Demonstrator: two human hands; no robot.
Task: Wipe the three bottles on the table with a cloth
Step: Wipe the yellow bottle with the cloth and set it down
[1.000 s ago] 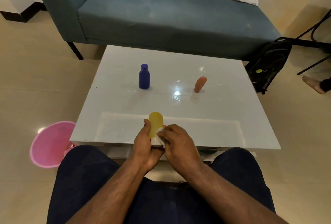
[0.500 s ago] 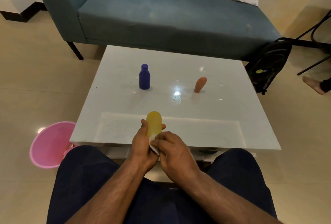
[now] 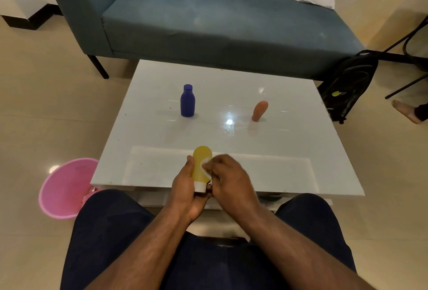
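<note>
My left hand (image 3: 185,187) grips a yellow bottle (image 3: 201,162) with a white cap, held cap-down over the near edge of the white table (image 3: 301,150). My right hand (image 3: 229,178) presses a small white cloth (image 3: 205,166) against the bottle's right side; most of the cloth is hidden under the fingers. A blue bottle (image 3: 187,100) stands upright at the table's middle left. An orange bottle (image 3: 259,110) stands at the middle right, leaning slightly.
A blue sofa (image 3: 208,23) runs along the table's far side. A pink bucket (image 3: 64,187) sits on the floor at the left. A black backpack (image 3: 347,88) leans at the right, near another person's foot (image 3: 405,111).
My right hand with the cloth slid down to the bottle's cap, then back up along its side. The yellow bottle stays in my left hand, shifted slightly.
</note>
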